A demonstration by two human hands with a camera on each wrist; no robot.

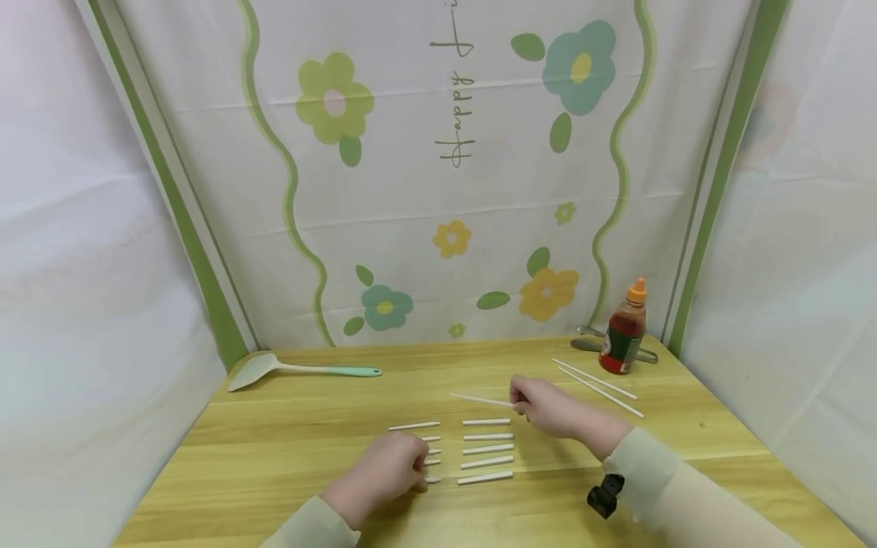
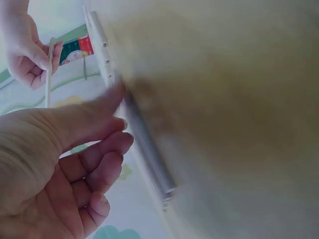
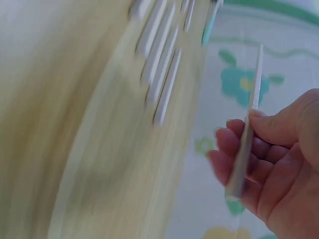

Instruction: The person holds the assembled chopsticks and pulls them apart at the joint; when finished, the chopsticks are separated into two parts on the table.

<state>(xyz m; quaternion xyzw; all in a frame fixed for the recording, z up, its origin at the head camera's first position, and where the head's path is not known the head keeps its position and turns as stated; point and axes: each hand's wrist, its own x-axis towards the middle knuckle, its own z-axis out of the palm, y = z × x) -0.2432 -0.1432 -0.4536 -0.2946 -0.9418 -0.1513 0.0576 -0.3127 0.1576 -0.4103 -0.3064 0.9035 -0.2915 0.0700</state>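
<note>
My left hand (image 1: 385,468) reaches over the left column of short, thin-ended white chopstick pieces (image 1: 414,426). In the left wrist view its straight, blurred thumb is right at the nearest piece (image 2: 149,144), with the fingertips loosely bent and apart from the thumb. My right hand (image 1: 544,407) pinches a long white chopstick (image 1: 479,399) between thumb and fingers, above the far end of the right column of thicker white pieces (image 1: 487,449). The right wrist view shows this chopstick (image 3: 255,84) reaching past both sides of the grip.
Two long white chopsticks (image 1: 599,390) lie to the right, beyond my right hand. A sauce bottle (image 1: 623,335) with an orange cap stands at the back right, metal utensils (image 1: 585,345) beside it. A spatula (image 1: 308,369) lies back left. Patterned cloth surrounds the wooden table (image 1: 226,464).
</note>
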